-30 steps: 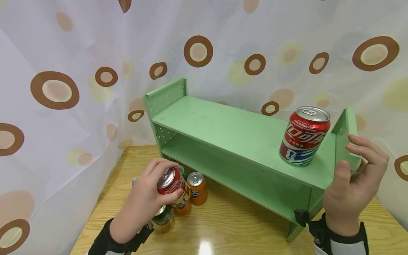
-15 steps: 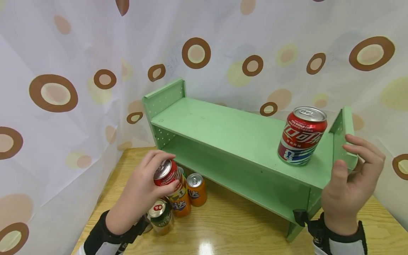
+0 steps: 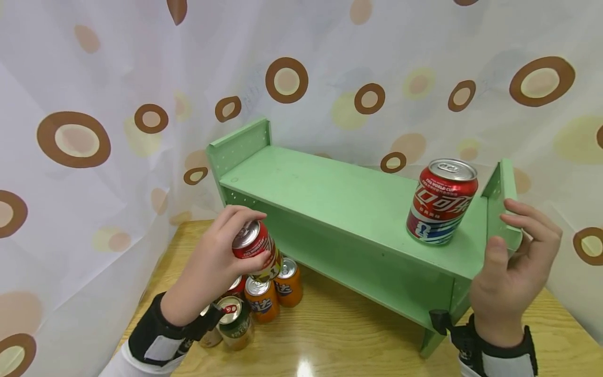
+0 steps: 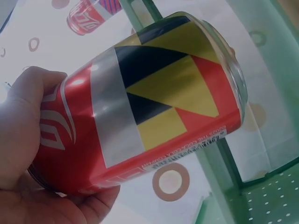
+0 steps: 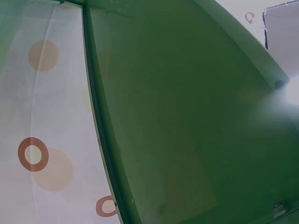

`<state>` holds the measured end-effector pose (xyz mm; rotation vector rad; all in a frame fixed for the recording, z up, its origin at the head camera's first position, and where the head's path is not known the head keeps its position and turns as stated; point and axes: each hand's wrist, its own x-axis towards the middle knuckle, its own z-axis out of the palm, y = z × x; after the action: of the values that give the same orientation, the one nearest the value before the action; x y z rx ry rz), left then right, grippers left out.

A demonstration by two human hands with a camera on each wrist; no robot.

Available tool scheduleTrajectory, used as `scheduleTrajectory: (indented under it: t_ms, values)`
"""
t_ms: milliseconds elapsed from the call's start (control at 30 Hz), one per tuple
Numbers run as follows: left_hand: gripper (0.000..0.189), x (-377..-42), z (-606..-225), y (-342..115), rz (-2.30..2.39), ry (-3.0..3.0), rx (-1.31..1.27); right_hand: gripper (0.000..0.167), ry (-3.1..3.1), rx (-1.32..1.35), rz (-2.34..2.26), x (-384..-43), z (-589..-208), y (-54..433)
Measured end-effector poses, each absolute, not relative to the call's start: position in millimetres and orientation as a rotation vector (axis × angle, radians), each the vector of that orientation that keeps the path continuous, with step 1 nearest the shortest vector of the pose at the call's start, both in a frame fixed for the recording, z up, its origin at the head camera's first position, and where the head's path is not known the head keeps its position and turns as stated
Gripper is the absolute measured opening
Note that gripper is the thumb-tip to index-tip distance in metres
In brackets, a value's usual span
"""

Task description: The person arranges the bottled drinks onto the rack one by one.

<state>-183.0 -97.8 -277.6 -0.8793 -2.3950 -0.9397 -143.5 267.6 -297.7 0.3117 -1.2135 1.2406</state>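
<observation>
Shelf [image 3: 320,180] carries one can [image 3: 442,201], my loosely spread right grip [image 3: 518,262] at its end; before it my left grip [image 3: 221,251] clasps a second can [image 3: 258,245], more cans [image 3: 262,302] remaining below.

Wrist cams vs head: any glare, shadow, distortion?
Head: mostly even light, one glare spot on the table; left wrist: hazy, flare at the left edge by the left hand, held can still legible; right wrist: dim, green shelf dark with a bowed edge, flare at the right edge.
</observation>
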Motion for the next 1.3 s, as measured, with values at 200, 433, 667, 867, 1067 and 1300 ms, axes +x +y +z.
scheduleTrajectory:
  t_ms: [200,433,667,867,1067,1300]
  values:
    - [0.053,-191,-263,-91,-0.938,-2.376,-0.981,0.041,-1.214,0.297,1.229,-141,-298,268]
    - [0.053,-204,-248,-84,-0.929,-2.360,-1.073,0.041,-1.218,0.289,1.232,-141,-299,270]
    - [0.053,-218,-240,-80,-0.935,-2.357,-1.092,0.037,-1.238,0.281,1.218,-142,-301,271]
    - [0.053,-228,-231,-79,-0.937,-2.350,-1.117,0.038,-1.225,0.289,1.222,-143,-300,269]
    - [0.053,-236,-222,-77,-0.930,-2.365,-1.140,0.039,-1.221,0.296,1.228,-143,-299,268]
    - [0.053,-240,-211,-75,-0.911,-2.380,-1.161,0.041,-1.226,0.298,1.226,-144,-299,268]
